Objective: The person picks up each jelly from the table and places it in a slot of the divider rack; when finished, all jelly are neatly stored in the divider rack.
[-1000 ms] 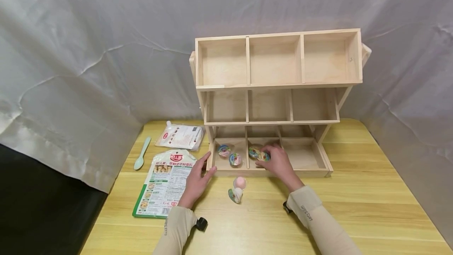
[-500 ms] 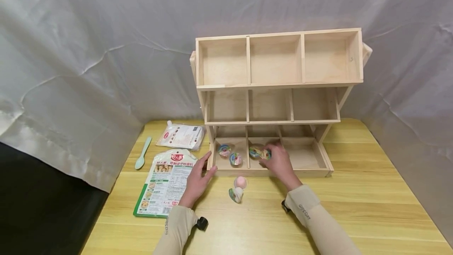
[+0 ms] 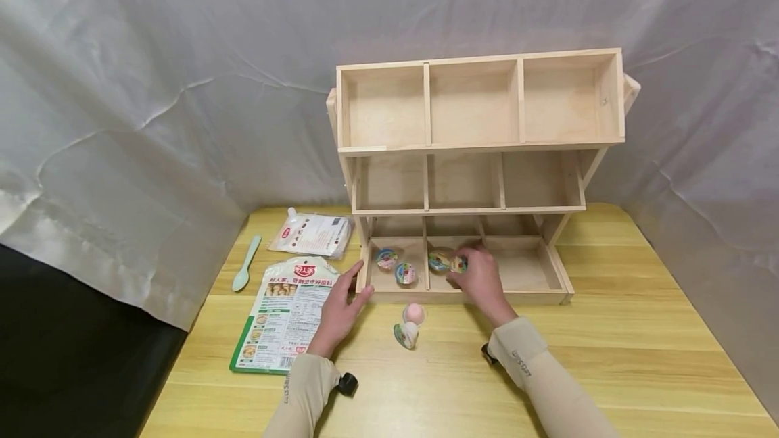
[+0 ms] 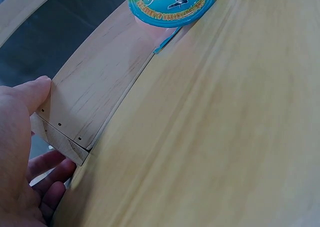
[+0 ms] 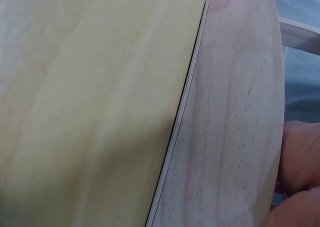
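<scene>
A three-tier wooden rack (image 3: 481,147) has open compartments. My right hand (image 3: 481,282) reaches into its bottom middle compartment and pinches a small jelly cup (image 3: 459,265) with a printed lid. Beside that lies another jelly cup (image 3: 438,261). Two more, a blue-rimmed jelly cup (image 3: 386,259) and a pink-lidded jelly cup (image 3: 406,274), lie in the bottom left compartment. My left hand (image 3: 337,313) holds the rack's lower left corner, thumb on the front board and fingers round the side. In the right wrist view, the front board hides most of the right hand (image 5: 302,167).
On the table before the rack lie a pink jelly cup (image 3: 414,314) and a tipped white jelly cup (image 3: 406,335). To the left are a green-edged printed pouch (image 3: 276,323), a spouted pouch (image 3: 312,235) and a pale green spoon (image 3: 245,265). A grey curtain (image 3: 182,120) hangs behind.
My right hand has shifted slightly to the right within the bottom middle compartment, with the jelly cup in its fingers. My left hand stays at the rack's corner.
</scene>
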